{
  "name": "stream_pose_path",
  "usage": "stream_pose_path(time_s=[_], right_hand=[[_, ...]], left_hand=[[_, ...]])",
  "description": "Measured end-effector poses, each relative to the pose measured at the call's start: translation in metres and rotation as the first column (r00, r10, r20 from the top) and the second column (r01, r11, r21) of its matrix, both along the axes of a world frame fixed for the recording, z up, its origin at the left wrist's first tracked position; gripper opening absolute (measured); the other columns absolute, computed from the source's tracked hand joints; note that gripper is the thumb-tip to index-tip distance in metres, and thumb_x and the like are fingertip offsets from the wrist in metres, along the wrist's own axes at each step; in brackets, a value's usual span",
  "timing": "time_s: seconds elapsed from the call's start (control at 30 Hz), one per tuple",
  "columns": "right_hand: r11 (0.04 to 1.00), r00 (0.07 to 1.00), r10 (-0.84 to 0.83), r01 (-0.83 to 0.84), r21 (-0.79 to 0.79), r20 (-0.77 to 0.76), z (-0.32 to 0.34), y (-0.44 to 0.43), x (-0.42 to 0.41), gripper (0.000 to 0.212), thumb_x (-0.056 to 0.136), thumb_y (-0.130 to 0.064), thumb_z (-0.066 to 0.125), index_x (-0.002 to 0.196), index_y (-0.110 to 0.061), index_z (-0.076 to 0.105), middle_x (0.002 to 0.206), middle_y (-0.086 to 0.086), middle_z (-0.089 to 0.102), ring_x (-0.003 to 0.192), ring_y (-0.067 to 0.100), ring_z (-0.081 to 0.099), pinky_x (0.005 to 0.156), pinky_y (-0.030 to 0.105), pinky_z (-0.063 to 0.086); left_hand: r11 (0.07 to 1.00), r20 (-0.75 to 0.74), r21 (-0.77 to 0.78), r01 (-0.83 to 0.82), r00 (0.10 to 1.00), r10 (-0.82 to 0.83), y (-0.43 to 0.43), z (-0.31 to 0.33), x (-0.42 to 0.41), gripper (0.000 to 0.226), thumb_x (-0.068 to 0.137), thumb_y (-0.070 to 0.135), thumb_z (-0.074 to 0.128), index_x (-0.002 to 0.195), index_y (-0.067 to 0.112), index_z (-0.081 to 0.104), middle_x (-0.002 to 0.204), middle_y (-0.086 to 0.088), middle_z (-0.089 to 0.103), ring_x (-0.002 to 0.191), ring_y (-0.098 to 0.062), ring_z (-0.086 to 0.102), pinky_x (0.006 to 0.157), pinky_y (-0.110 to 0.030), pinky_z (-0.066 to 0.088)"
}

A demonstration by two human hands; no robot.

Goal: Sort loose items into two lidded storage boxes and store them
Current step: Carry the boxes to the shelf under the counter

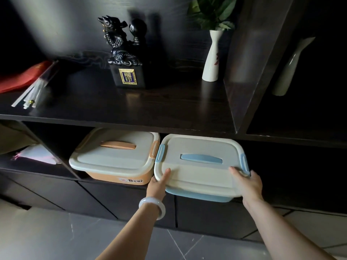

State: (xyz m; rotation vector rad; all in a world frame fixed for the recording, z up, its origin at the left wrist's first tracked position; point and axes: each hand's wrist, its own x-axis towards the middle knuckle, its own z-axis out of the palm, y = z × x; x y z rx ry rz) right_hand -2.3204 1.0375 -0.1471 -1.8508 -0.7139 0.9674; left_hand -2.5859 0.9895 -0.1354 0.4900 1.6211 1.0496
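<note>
Two lidded storage boxes sit side by side in a low shelf compartment. The orange box (114, 158) with a cream lid lies on the left, fully inside. The blue box (202, 173) with a cream lid and blue handle juts out past the shelf's front edge on the right. My left hand (159, 182) holds its front left corner, thumb on the lid, fingers hidden beneath. At the front right corner, my right hand (247, 182) grips the box beside the blue latch. Both lids are closed.
A dark shelf (131, 109) above carries a black dragon statue (122, 53), a white vase (212, 57) with leaves, a red item and clear sticks (33, 91). A vertical panel (249, 72) stands to the right. Papers (37, 154) lie in the left compartment. Tiled floor lies below.
</note>
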Motion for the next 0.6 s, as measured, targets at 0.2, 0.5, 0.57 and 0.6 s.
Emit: stream_pose_path(time_s=[0.2, 0.5, 0.57, 0.6], right_hand=[[0.997, 0.996, -0.065, 0.066, 0.025, -0.063, 0.004, -0.003, -0.007, 0.044, 0.071, -0.038, 0.081, 0.103, -0.015, 0.062, 0.086, -0.002, 0.064, 0.075, 0.012, 0.061, 0.056, 0.023, 0.045], [0.999, 0.994, -0.053, 0.053, -0.003, -0.097, 0.007, -0.006, -0.008, 0.037, 0.071, -0.04, 0.081, 0.097, -0.02, 0.061, 0.086, -0.002, 0.066, 0.075, 0.013, 0.063, 0.052, 0.023, 0.045], [0.998, 0.994, -0.055, 0.055, -0.007, -0.092, 0.008, -0.005, -0.008, 0.036, 0.071, -0.042, 0.08, 0.093, -0.022, 0.06, 0.084, -0.003, 0.065, 0.073, 0.011, 0.062, 0.047, 0.021, 0.042], [0.998, 0.994, -0.057, 0.056, -0.009, -0.089, 0.008, -0.004, -0.009, 0.035, 0.071, -0.042, 0.08, 0.092, -0.023, 0.059, 0.083, -0.004, 0.064, 0.071, 0.01, 0.061, 0.045, 0.02, 0.041]], left_hand=[[0.991, 0.286, -0.116, 0.063, 0.958, -0.027, 0.002, -0.004, -0.005, 0.053, 0.074, 0.06, 0.071, 0.112, 0.027, 0.051, 0.116, -0.002, 0.056, 0.108, -0.03, 0.056, 0.089, -0.047, 0.052], [0.993, 0.428, -0.115, 0.003, 0.903, 0.046, 0.007, -0.015, -0.001, 0.061, 0.075, 0.054, 0.073, 0.123, 0.029, 0.045, 0.121, -0.001, 0.048, 0.117, -0.042, 0.053, 0.083, -0.05, 0.055], [0.997, 0.439, -0.082, -0.011, 0.897, 0.046, 0.006, -0.014, 0.001, 0.055, 0.076, 0.053, 0.074, 0.119, 0.03, 0.051, 0.114, 0.002, 0.055, 0.113, -0.038, 0.057, 0.074, -0.045, 0.058], [0.998, 0.436, -0.06, -0.024, 0.899, 0.048, 0.007, -0.014, 0.002, 0.052, 0.076, 0.051, 0.074, 0.118, 0.029, 0.053, 0.113, 0.003, 0.056, 0.111, -0.035, 0.059, 0.071, -0.043, 0.059]])
